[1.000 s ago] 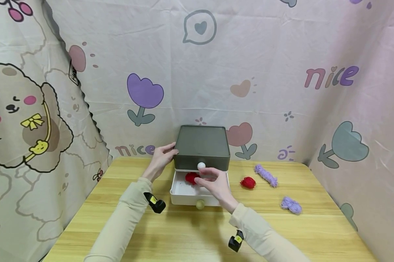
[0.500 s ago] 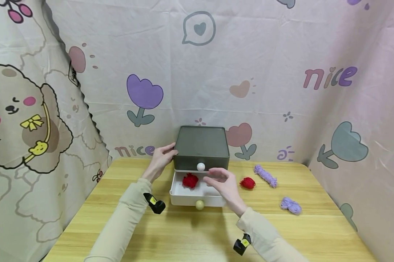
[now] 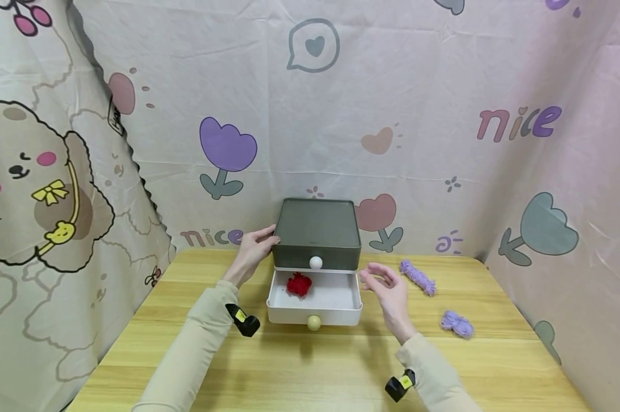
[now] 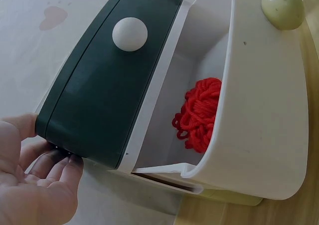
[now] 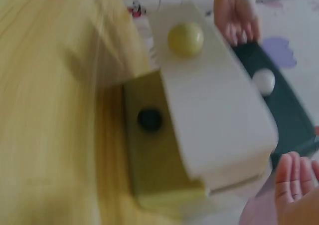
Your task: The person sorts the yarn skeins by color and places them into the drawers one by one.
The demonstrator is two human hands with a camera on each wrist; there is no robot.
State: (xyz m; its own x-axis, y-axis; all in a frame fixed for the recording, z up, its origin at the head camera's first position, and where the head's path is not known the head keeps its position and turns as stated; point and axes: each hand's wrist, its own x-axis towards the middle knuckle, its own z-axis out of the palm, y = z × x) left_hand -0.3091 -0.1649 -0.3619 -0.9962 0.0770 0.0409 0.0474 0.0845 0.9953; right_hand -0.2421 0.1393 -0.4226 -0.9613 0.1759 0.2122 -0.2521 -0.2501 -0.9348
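Observation:
A small cabinet [image 3: 317,223] has a dark green upper drawer front and a white drawer [image 3: 312,316] pulled out below it. One red yarn bundle [image 3: 299,284] lies in the left part of that white drawer. My left hand [image 3: 250,252] touches the cabinet's left side with its fingertips; the left wrist view shows its fingers [image 4: 52,167] against the green side. My right hand [image 3: 389,293] hovers just right of the white drawer, fingers loosely bent and nothing seen between them. The table spot of a second red bundle is hidden behind this hand.
Two lilac yarn bundles, one long [image 3: 418,277] and one shorter [image 3: 457,324], lie on the wooden table [image 3: 289,372] to the right. A yellow-green lower drawer [image 5: 159,155] with a dark knob is closed under the white one. A printed curtain [image 3: 310,114] hangs behind.
My right hand has moved right, out of the white drawer and past its right wall, leaving the red yarn bundle inside. My left hand has stayed at the cabinet's side.

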